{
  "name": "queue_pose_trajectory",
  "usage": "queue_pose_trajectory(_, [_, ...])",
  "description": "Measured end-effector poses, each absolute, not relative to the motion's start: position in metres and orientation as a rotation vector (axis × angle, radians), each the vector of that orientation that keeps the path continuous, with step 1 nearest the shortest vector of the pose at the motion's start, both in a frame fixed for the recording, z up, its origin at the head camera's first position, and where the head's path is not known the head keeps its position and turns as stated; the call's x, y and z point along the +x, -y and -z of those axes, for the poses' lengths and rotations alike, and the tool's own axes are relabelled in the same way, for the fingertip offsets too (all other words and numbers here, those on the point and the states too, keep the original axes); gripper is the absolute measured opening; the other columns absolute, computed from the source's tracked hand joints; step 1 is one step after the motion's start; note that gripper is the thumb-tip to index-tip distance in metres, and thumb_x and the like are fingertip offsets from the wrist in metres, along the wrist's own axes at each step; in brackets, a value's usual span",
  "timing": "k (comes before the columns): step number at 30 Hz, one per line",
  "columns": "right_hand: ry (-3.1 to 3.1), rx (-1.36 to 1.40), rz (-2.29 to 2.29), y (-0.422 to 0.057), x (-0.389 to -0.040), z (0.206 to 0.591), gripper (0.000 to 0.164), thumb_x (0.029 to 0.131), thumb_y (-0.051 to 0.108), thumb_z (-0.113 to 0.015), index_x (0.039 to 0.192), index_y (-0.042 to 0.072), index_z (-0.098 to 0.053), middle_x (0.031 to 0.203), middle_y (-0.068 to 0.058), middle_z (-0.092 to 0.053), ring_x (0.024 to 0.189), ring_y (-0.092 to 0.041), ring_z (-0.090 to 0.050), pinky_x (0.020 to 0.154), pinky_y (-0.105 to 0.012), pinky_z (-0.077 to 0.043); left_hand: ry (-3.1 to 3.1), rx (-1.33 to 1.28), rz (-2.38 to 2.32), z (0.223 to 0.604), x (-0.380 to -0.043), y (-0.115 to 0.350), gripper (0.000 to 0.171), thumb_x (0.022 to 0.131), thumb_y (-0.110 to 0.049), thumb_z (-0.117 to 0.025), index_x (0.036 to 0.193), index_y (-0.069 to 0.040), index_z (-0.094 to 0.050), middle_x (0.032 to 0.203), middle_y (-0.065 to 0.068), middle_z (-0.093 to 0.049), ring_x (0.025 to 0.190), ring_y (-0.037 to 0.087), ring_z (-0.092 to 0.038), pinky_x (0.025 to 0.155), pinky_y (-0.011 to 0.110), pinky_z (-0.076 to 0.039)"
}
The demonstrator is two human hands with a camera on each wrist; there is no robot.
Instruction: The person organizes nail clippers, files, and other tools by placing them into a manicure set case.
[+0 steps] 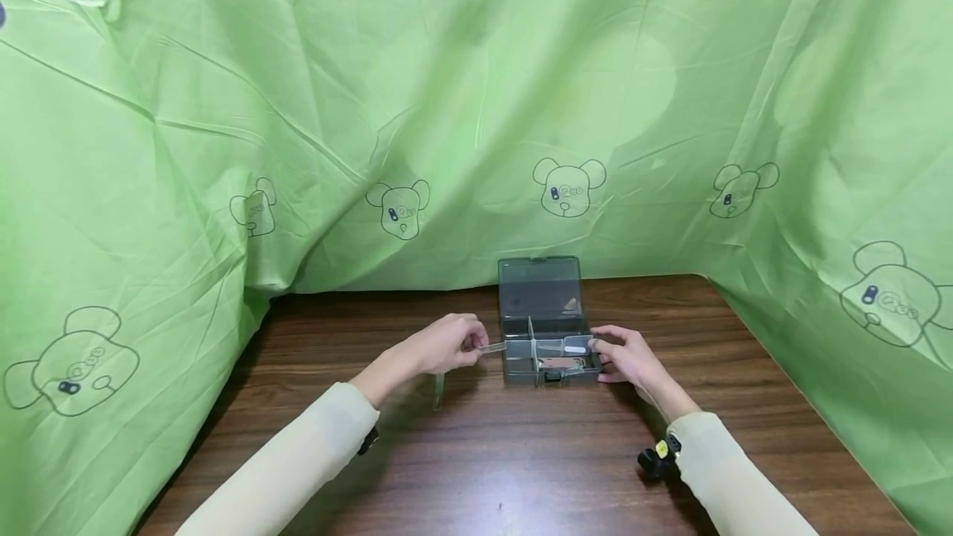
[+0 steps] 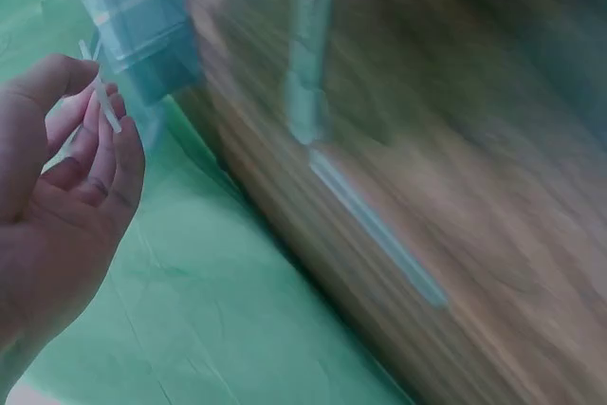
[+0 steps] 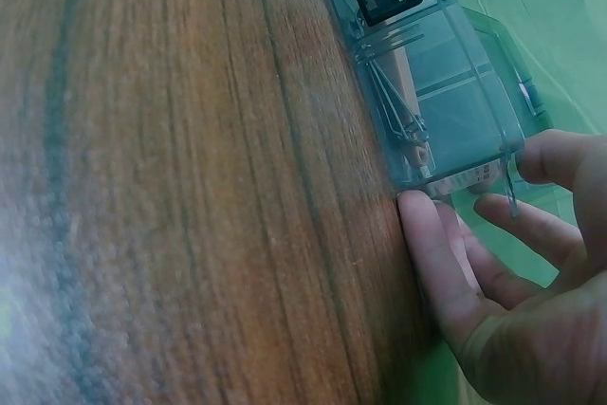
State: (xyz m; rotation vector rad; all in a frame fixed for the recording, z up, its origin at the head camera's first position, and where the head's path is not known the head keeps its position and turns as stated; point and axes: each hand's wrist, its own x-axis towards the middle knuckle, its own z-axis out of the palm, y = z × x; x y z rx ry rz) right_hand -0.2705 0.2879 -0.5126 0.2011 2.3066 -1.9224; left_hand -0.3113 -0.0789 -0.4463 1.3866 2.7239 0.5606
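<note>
My left hand [image 1: 452, 343] pinches a thin clear plastic strip [image 1: 492, 347] between thumb and fingers, its far end at the left side of a grey see-through compartment box [image 1: 521, 377]. In the left wrist view the strip [image 2: 107, 106] stands out pale between the fingertips. My right hand [image 1: 629, 361] grips the right end of the box, fingers on its upper and lower corners in the right wrist view. The box's lid [image 1: 539, 288] stands raised at the back. Clear dividers [image 1: 532, 350] part the inside, where a pinkish flat piece [image 1: 562, 363] and thin wire pieces [image 3: 394, 106] lie.
Another clear strip [image 1: 438, 391] lies on the brown wooden table [image 1: 506, 453], left of the box. The left wrist view is blurred; a notched strip [image 2: 308, 59] and a thinner one [image 2: 379, 225] show there. Green printed cloth [image 1: 447, 122] hangs behind and at both sides.
</note>
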Motion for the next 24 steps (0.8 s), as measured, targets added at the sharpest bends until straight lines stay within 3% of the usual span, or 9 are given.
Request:
queue_pose_trajectory(16, [-2.301,0.167,1.939,-0.287,-0.269,0.511,0.051,0.103,0.013,-0.067,0.149,-0.005,-0.052,0.093,-0.016,-0.067,0.081,-0.021,-0.067,0.066,-0.042,-0.065,-2.716,1.447,-0.606,0.441,-0.344,0.009,0.008,0.098,-0.011,-0.074,0.106,-0.009,-0.076,0.102,0.001,-0.068,0.090,0.012,-0.068,0.080,0.016,-0.054])
queue_pose_trajectory(24, [-2.322,0.179,1.924,-0.287,-0.270,0.513,0.049,0.104,0.013,-0.066,0.148,-0.002,-0.054,0.098,-0.015,-0.066,0.084,-0.021,-0.066,0.067,-0.042,-0.065,-2.766,1.446,-0.535,0.445,-0.355,-0.021,0.008,0.100,-0.016,-0.073,0.107,-0.013,-0.076,0.102,-0.003,-0.067,0.089,0.005,-0.063,0.080,0.014,-0.051])
